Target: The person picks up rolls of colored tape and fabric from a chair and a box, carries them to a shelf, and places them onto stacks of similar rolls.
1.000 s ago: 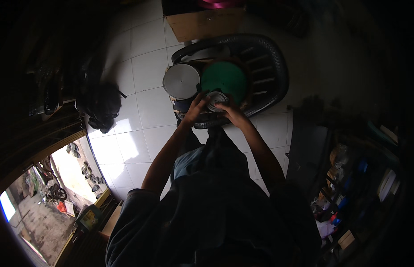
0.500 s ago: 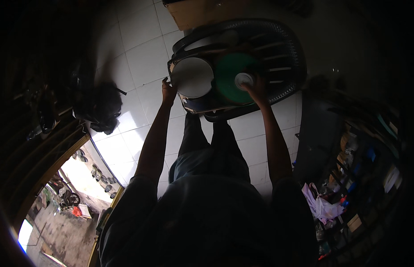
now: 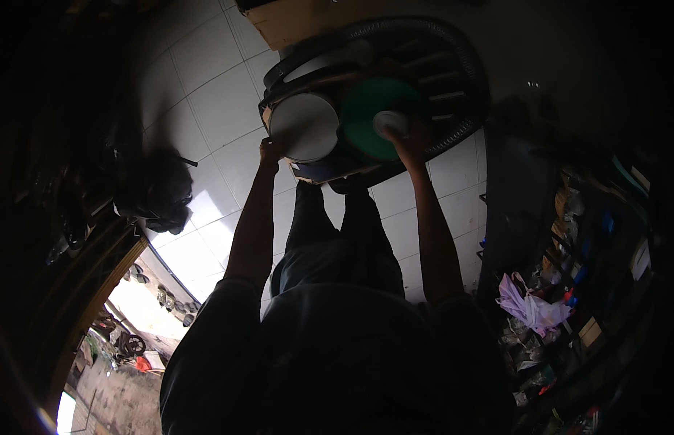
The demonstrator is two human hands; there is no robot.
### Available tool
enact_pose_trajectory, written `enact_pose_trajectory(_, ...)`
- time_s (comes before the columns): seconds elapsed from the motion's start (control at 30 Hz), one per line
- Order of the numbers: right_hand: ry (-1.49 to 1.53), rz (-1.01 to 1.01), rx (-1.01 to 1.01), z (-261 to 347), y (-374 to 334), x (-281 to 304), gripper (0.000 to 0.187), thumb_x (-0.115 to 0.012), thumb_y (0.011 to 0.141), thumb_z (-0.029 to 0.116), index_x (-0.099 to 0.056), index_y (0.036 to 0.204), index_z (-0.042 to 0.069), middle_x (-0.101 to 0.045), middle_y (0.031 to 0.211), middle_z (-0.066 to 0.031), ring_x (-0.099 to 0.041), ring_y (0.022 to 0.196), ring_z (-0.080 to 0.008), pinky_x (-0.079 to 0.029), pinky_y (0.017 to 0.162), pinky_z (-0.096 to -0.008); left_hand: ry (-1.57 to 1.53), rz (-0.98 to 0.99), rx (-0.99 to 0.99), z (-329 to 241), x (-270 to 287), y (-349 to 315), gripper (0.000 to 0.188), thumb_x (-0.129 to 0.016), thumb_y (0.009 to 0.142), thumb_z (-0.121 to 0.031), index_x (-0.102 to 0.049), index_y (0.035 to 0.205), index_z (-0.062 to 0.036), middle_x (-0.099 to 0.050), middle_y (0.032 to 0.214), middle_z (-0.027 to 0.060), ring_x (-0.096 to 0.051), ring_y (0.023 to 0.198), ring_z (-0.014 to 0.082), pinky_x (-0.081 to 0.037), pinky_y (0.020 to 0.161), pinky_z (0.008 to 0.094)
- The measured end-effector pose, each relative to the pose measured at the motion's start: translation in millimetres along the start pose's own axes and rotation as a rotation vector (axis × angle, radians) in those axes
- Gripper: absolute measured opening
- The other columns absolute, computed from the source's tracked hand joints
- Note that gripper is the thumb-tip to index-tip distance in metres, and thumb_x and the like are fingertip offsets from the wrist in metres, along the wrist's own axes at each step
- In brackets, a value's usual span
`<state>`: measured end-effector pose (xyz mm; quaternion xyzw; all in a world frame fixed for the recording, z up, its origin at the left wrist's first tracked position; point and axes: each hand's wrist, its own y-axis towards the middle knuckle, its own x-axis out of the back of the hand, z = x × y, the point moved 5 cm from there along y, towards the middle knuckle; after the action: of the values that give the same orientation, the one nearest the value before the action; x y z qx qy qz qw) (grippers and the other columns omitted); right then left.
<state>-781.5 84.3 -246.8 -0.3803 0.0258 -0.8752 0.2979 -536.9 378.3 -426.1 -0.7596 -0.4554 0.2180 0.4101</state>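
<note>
A black slatted plastic chair (image 3: pixel 453 129) stands in front of me, with an open cardboard box (image 3: pixel 306 172) on it. In the box are a round white disc-like top (image 3: pixel 304 125) on the left and a larger green round one (image 3: pixel 361 119) on the right. My right hand (image 3: pixel 411 145) is closed on a small white round piece (image 3: pixel 390 120) over the green surface, thumb on top. At the box's left edge, beside the white disc, is my left hand (image 3: pixel 271 151). Its fingers are too dark to read clearly.
Another cardboard box (image 3: pixel 300 22) stands beyond the chair. Black plastic bags (image 3: pixel 159 188) lie on the tiled floor at left, near a bright doorway (image 3: pixel 145 304). On the right are dark shelving and a lilac plastic bag (image 3: pixel 532 308).
The whole view has shifted slightly. My left hand has come in closer against the box's edge. My right hand keeps its hold, and the small white piece has moved slightly away from me.
</note>
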Motion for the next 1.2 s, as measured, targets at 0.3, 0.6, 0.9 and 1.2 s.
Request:
enact_pose_trajectory(0.3, 0.491, 0.089, -0.142, -20, 8, -4, 0.081, -0.081, 0.068, 0.023, -0.042, 0.134, -0.001, -0.052, 0.122, -0.0181, -0.056, 0.11, -0.0293, -0.052, 0.085, -0.037, 0.199, -0.102, -0.166, -34, -14, -29, 0.068, -0.08, 0.074, -0.033, -0.048, 0.112, 0.0132, -0.064, 0.099, 0.0134, -0.062, 0.084, 0.0217, -0.051, 0.075, 0.0306)
enact_pose_trajectory(0.6, -0.135, 0.054, 0.081, -7, 21, 0, 0.082, -0.072, 0.073, 0.046, -0.043, 0.133, -0.002, -0.043, 0.128, -0.0258, -0.042, 0.124, -0.0383, -0.038, 0.1, -0.0473, -0.031, 0.134, -0.233, -54, -21, -49, 0.061, -0.075, 0.079, -0.027, -0.051, 0.123, 0.0073, -0.062, 0.113, 0.0148, -0.062, 0.099, 0.0221, -0.051, 0.083, 0.0326)
enact_pose_trajectory(0.9, -0.074, -0.208, 0.167, 2, -1, 3, 0.075, -0.074, 0.072, 0.034, -0.044, 0.13, -0.003, -0.049, 0.124, -0.0248, -0.047, 0.118, -0.0392, -0.036, 0.101, -0.0459, -0.264, 0.184, -0.323, -76, 27, -91, 0.052, -0.071, 0.084, -0.025, -0.053, 0.124, 0.0038, -0.061, 0.117, 0.013, -0.058, 0.107, 0.0223, -0.044, 0.094, 0.0366)
enact_pose_trajectory(1.2, -0.321, -0.334, 0.212, 32, -8, -2, 0.068, -0.073, 0.073, 0.022, -0.044, 0.13, -0.002, -0.05, 0.125, -0.0239, -0.046, 0.118, -0.0394, -0.037, 0.101, -0.0477, -0.285, 0.079, -0.361, -73, 101, -157, 0.044, -0.068, 0.086, -0.029, -0.06, 0.117, 0.0021, -0.063, 0.113, 0.01, -0.058, 0.105, 0.0193, -0.043, 0.094, 0.036)
